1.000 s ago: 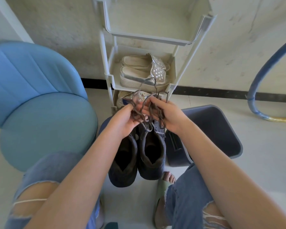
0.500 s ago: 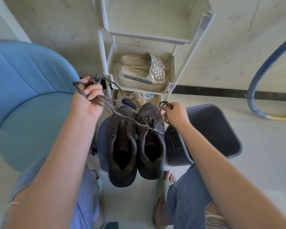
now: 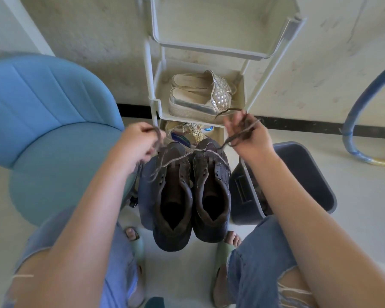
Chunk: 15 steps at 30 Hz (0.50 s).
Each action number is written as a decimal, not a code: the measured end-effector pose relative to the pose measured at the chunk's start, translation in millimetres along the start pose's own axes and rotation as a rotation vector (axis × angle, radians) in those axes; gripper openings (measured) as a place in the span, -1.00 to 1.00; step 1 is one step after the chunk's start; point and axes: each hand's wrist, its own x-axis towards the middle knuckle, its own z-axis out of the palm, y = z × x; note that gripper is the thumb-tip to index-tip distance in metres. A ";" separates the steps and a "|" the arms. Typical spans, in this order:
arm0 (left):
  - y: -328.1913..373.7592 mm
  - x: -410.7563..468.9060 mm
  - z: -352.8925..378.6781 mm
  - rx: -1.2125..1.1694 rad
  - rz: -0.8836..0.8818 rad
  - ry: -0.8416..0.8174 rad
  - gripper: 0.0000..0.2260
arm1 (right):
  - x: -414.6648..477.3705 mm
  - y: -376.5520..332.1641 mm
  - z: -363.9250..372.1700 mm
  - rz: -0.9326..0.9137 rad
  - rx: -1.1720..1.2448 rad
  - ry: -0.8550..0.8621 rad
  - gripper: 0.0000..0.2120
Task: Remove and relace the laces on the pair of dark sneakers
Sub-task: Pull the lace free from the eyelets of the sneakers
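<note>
dark sneakers (image 3: 187, 192) side by side, toes toward shoe rack (image 3: 155, 103), heels nearest the person. left hand (image 3: 138, 145) and right hand (image 3: 250, 138) each clench lace (image 3: 180, 158) ends; grey bin (image 3: 307, 172) just right.

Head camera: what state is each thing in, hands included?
left hand, grips bunched lace.
right hand, grips bunched lace.
sneakers, upright, side by side, upper eyelets empty.
lace, strung between the hands across both sneakers' fronts.
bin, open, no lid.
sandals, paired on the rack's middle shelf.
</note>
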 end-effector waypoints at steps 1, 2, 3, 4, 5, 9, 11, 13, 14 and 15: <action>-6.3 1.6 4.5 0.289 0.027 0.000 -0.89 | -2.5 -4.9 3.5 0.034 0.130 -0.090 -0.66; -12.9 3.8 8.6 0.534 0.034 -0.020 -0.90 | -4.2 -10.8 5.7 0.055 0.216 -0.186 -0.67; -19.0 6.4 12.1 0.719 0.010 -0.054 -0.89 | -5.5 -16.6 8.1 0.052 0.247 -0.261 -0.68; -24.1 8.6 14.4 0.861 -0.033 -0.089 -0.88 | -6.7 -21.9 10.9 0.029 0.224 -0.304 -0.70; -27.9 11.2 15.7 0.967 -0.081 -0.122 -0.87 | -7.7 -25.6 14.1 -0.005 0.161 -0.316 -0.73; -29.3 14.0 8.4 1.092 -0.231 -0.174 -0.65 | -7.2 -21.6 18.0 -0.238 -0.295 -0.137 -0.73; -31.4 16.1 3.6 1.119 -0.265 -0.153 -0.62 | -4.3 -14.1 17.0 -0.310 -0.489 -0.019 -0.73; -35.9 20.4 5.8 1.085 -0.196 -0.073 -0.73 | -0.3 -5.3 13.0 -0.371 -0.860 0.121 -0.77; -38.5 22.9 10.2 1.026 -0.124 -0.020 -0.78 | 1.9 -0.7 8.1 -0.374 -1.114 0.175 -0.76; -40.8 24.9 17.0 0.946 -0.044 0.035 -0.78 | 4.5 4.8 0.5 -0.348 -1.367 0.187 -0.75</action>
